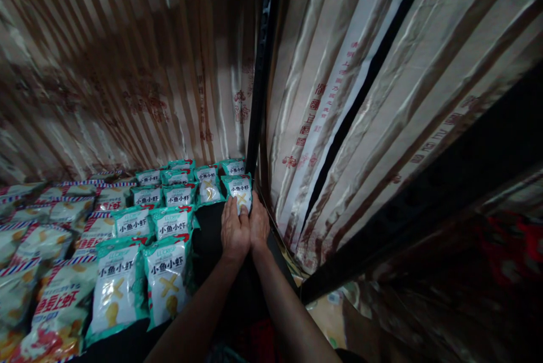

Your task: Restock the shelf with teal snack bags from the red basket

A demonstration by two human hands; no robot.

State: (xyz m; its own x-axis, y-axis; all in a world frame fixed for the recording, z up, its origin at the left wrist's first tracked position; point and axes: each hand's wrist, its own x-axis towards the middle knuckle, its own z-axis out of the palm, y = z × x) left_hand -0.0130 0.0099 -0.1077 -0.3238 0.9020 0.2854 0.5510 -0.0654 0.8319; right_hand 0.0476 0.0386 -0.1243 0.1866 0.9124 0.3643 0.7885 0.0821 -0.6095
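A teal and white snack bag (238, 186) with dark Chinese lettering is held upright between my two hands at the back right corner of a black shelf surface (207, 227). My left hand (235, 230) lies across its lower front, thumb and fingers against the pack. On its right side presses my right hand (259, 221), its fingers partly hidden behind the bag. Just left of it another teal bag (208, 185) stands in the row, and one more bag (234, 167) shows behind.
Rows of teal bags (119, 284) fill the shelf's middle; red-lettered snack bags (59, 306) crowd the left. A black upright post (261, 63) rises behind my hands. Pleated cream curtains (169, 69) with red print hang at the back and right. A dark rail (382, 216) slants across the right.
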